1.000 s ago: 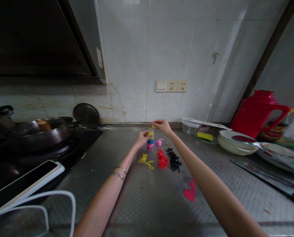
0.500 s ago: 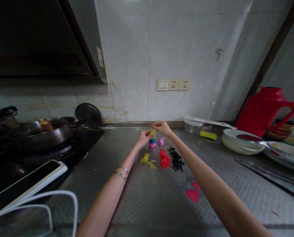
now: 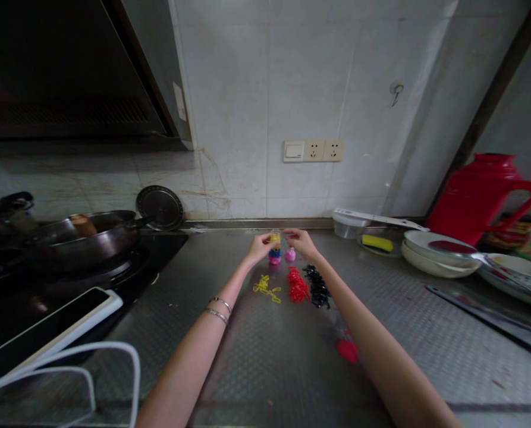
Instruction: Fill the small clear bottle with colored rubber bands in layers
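On the counter stands a small clear bottle [image 3: 275, 252] with pink, blue and yellow layers inside. My left hand [image 3: 260, 247] grips it from the left, fingers around its upper part. My right hand [image 3: 301, 244] is just right of the bottle mouth, fingers loosely bent and apart, with nothing visible in them. Below the right fingers sits a small pink cap [image 3: 290, 255]. Nearer to me lie a few yellow loops [image 3: 267, 288], a pile of red loops [image 3: 297, 285] and a pile of black loops [image 3: 317, 287]. A red heart shape [image 3: 346, 349] lies partly behind my right forearm.
A pan [image 3: 87, 235] sits on the stove at the left, near a white device with a cable [image 3: 109, 306]. At the right are a yellow sponge [image 3: 377, 243], stacked bowls [image 3: 439, 258], a knife [image 3: 479, 315] and a red thermos jug [image 3: 477, 199]. Behind runs a tiled wall.
My right hand has moved from above the bottle mouth to its right side, and its fingers have come apart. My left hand keeps its hold on the bottle.
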Motion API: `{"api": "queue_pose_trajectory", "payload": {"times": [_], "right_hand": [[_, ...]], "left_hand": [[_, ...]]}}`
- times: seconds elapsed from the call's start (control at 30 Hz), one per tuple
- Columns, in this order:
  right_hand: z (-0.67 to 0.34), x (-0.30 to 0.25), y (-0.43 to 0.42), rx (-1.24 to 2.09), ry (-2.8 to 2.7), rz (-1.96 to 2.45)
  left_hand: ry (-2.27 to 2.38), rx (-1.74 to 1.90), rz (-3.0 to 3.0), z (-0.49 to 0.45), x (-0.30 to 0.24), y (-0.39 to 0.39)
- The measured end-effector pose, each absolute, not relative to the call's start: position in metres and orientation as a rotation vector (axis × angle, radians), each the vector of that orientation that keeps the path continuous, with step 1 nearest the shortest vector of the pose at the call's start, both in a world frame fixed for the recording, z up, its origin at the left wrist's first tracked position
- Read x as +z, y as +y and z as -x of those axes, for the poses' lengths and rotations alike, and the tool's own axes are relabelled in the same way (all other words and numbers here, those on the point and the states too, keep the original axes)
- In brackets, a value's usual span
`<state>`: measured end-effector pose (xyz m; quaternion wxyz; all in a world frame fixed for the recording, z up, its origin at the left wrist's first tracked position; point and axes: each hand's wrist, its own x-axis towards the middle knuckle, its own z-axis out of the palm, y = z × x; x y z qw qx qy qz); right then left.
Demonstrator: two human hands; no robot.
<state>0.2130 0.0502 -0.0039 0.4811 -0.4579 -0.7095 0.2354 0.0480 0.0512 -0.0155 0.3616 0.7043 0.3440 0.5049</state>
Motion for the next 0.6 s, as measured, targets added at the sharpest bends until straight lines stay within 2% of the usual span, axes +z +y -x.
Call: {"api": "queue_pose_trajectory", "payload": {"times": [0.2, 0.6], "right_hand": [[-0.21, -0.014, 0.047, 0.506, -1.972, 1.047], [-0.191, -0.034, 0.038, 0.27, -1.847, 1.229]], "left_hand": [[0.922, 1.296, -1.822, -0.05, -0.014, 0.051], [0.927, 1.286, -1.943, -0.048, -0.019, 0.059]]}}
